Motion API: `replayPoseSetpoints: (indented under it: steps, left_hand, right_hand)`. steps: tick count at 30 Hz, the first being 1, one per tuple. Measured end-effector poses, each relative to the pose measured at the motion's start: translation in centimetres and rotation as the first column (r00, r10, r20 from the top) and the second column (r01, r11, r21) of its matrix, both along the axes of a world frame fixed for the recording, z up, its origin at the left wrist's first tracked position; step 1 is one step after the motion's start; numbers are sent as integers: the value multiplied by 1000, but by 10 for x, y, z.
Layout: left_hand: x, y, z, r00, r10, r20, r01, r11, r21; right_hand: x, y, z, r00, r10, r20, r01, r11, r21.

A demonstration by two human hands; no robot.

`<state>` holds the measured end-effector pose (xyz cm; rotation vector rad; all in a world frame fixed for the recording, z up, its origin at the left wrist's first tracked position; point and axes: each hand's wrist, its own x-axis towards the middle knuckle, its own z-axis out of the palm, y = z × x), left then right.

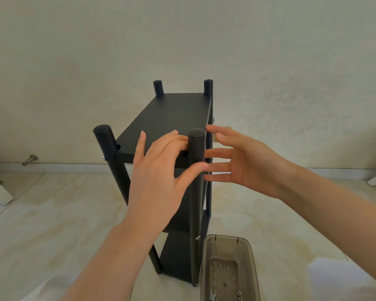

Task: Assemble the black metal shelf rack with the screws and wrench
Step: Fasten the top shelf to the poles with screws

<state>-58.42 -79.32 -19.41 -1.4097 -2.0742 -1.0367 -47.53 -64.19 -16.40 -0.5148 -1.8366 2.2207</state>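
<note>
On the pale floor (52, 213) by the wall, the rack (172, 118) stands upright, its near right post (196, 148) between the two hands. The left hand (159, 170) is spread loose at the post's left side, thumb across its front and fingers over the top shelf edge, not clamped. The right hand (248, 164) is just right of the post, fingers straight and apart, holding nothing. A brown plastic box (252, 268) beside the rack's foot holds a wrench (212, 295) and small nuts (239, 295).
</note>
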Motion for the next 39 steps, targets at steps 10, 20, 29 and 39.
replayPoseSetpoints:
  steps: [10,20,29,39]
  left_hand:
    - [-1,-1,-4,987,80,-138,-87,995,-47]
    - [-1,2,-12,980,83,-180,-76,996,45]
    - [-5,6,-22,964,105,-243,-80,990,114]
    - [-5,18,-31,941,126,-313,-66,978,196]
  right_hand:
    - [4,7,-6,999,27,-36,-27,1000,4]
    - [-15,51,-131,685,164,710,-430,878,212]
    - [-17,34,-289,390,118,913,-664,723,190]
    - [13,-11,-403,239,-177,955,-947,174,270]
